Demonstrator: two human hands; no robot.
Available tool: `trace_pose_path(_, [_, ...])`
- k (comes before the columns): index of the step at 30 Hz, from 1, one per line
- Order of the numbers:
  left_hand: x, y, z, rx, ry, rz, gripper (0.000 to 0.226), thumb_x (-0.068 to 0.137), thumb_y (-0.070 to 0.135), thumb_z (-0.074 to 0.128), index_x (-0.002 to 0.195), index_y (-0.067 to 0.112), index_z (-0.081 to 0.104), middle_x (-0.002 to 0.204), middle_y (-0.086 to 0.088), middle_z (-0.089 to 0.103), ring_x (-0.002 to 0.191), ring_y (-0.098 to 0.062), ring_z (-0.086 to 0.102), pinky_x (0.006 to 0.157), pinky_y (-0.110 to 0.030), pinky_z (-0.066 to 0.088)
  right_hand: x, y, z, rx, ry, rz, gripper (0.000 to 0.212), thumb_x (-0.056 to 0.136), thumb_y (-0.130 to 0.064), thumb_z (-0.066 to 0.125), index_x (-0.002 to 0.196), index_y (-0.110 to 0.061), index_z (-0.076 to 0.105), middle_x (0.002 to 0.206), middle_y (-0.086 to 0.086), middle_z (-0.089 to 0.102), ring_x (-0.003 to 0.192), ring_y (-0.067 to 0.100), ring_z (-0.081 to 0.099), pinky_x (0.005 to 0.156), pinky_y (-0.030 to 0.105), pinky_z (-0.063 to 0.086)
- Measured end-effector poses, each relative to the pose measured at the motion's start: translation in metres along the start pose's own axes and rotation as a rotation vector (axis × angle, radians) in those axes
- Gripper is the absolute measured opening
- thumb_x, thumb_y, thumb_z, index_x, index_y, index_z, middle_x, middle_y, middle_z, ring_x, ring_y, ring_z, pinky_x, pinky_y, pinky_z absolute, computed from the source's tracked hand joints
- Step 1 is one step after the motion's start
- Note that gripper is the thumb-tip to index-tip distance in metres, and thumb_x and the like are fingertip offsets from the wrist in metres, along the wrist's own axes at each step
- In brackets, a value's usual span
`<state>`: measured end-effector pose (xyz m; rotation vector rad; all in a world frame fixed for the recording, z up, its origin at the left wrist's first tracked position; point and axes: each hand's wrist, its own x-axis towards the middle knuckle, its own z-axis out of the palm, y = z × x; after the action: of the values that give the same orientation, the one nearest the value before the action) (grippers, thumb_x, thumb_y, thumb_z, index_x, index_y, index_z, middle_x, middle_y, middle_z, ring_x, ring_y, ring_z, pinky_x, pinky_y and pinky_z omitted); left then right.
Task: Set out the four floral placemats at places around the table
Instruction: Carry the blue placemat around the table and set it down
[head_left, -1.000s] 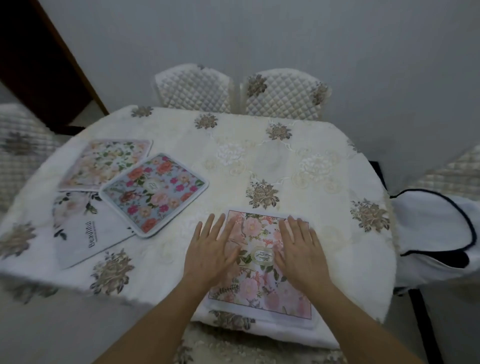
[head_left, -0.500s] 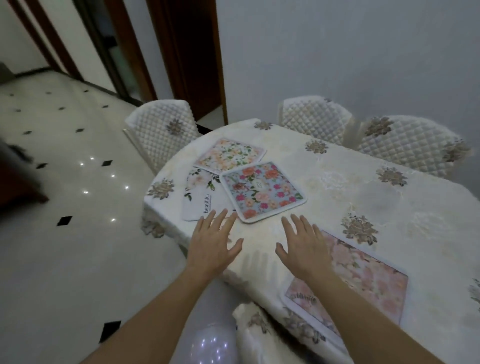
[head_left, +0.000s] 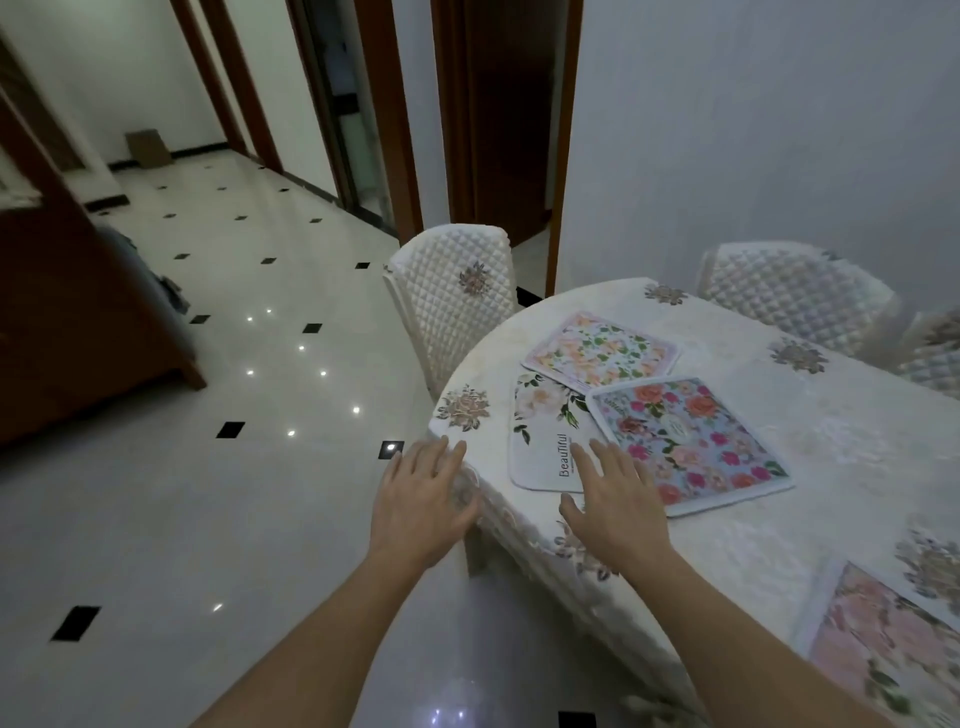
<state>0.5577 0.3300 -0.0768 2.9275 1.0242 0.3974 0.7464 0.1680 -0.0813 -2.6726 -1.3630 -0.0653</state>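
Note:
Three floral placemats lie overlapped at the table's left end: a blue one with red and pink flowers (head_left: 691, 441) on top, a white one printed "Beautiful" (head_left: 545, 436) under it, and a pale peach-flowered one (head_left: 602, 351) behind. A fourth, pink rose placemat (head_left: 883, 644) lies flat at the lower right near the table edge. My right hand (head_left: 615, 499) hovers open over the near corner of the white and blue mats. My left hand (head_left: 423, 499) is open beside the table's rounded edge, holding nothing.
The oval table (head_left: 831, 415) wears a cream embroidered cloth. Quilted white chairs stand at its left end (head_left: 452, 306) and far side (head_left: 789, 296). Glossy tiled floor (head_left: 208, 467) spreads to the left, with dark wooden furniture (head_left: 62, 322) and doorways beyond.
Both hands have left the pink rose placemat, which stays flat on the table, and moved left toward the stacked mats. My view has swung left along the table.

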Motion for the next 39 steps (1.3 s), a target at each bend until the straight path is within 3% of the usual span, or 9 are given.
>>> trace_pose_path(7, [0.041, -0.051, 0.004, -0.030, -0.013, 0.031, 0.074, 0.085, 0.066, 0.031, 0.144, 0.025, 0.047, 0.147, -0.002, 0.053, 0.133, -0.030, 0.048, 0.111, -0.048, 0.039, 0.045, -0.043, -0.003, 0.004, 0.031, 0.051, 0.066, 0.089, -0.050, 0.045, 0.148, -0.021, 0.035, 0.153, 0.007, 0.038, 0.143, 0.028, 0.031, 0.114, 0.051, 0.029])
trace_pose_path(14, [0.087, -0.042, 0.018, -0.043, -0.029, 0.119, 0.065, 0.084, 0.062, 0.049, 0.139, 0.027, 0.051, 0.140, -0.001, 0.059, 0.126, -0.028, 0.055, 0.103, -0.047, 0.045, 0.072, -0.029, 0.002, -0.041, 0.015, 0.116, 0.066, 0.087, -0.050, 0.046, 0.146, -0.020, 0.038, 0.150, 0.010, 0.042, 0.139, 0.030, 0.036, 0.112, 0.053, 0.033])
trace_pose_path(17, [0.111, -0.034, 0.032, -0.061, -0.042, 0.169, 0.066, 0.083, 0.061, 0.044, 0.138, 0.026, 0.054, 0.139, -0.001, 0.059, 0.126, -0.027, 0.055, 0.104, -0.046, 0.046, 0.085, -0.016, 0.008, -0.035, 0.013, 0.148, 0.065, 0.086, -0.050, 0.045, 0.144, -0.020, 0.040, 0.147, 0.009, 0.046, 0.136, 0.030, 0.040, 0.110, 0.052, 0.034])
trace_pose_path(22, [0.166, 0.002, 0.061, -0.078, -0.101, 0.245, 0.069, 0.083, 0.063, 0.040, 0.139, 0.023, 0.055, 0.141, -0.003, 0.058, 0.130, -0.030, 0.053, 0.108, -0.049, 0.043, 0.112, 0.027, 0.024, -0.055, 0.003, 0.229, 0.064, 0.087, -0.051, 0.046, 0.142, -0.018, 0.042, 0.143, 0.011, 0.049, 0.133, 0.031, 0.043, 0.109, 0.051, 0.035])
trace_pose_path(28, [0.243, 0.063, 0.099, -0.048, -0.203, 0.409, 0.076, 0.085, 0.068, 0.028, 0.148, 0.028, 0.043, 0.151, 0.001, 0.048, 0.139, -0.026, 0.043, 0.113, -0.046, 0.037, 0.130, 0.088, 0.040, 0.006, -0.009, 0.386, 0.060, 0.085, -0.048, 0.049, 0.138, -0.020, 0.045, 0.143, 0.010, 0.049, 0.132, 0.030, 0.044, 0.105, 0.049, 0.040])
trace_pose_path(34, [0.289, 0.120, 0.124, -0.060, -0.264, 0.548, 0.073, 0.086, 0.065, 0.039, 0.148, 0.026, 0.043, 0.148, -0.001, 0.051, 0.136, -0.027, 0.047, 0.112, -0.048, 0.039, 0.118, 0.132, 0.055, 0.040, -0.062, 0.570, 0.066, 0.084, -0.050, 0.049, 0.143, -0.020, 0.043, 0.144, 0.009, 0.050, 0.133, 0.029, 0.045, 0.107, 0.049, 0.039])
trace_pose_path(39, [0.319, 0.156, 0.140, -0.047, -0.295, 0.640, 0.074, 0.088, 0.067, 0.033, 0.149, 0.026, 0.040, 0.148, 0.000, 0.051, 0.135, -0.024, 0.047, 0.111, -0.044, 0.039, 0.105, 0.156, 0.063, 0.052, -0.056, 0.715, 0.065, 0.081, -0.050, 0.059, 0.136, -0.018, 0.051, 0.136, 0.010, 0.057, 0.125, 0.030, 0.053, 0.103, 0.047, 0.044])
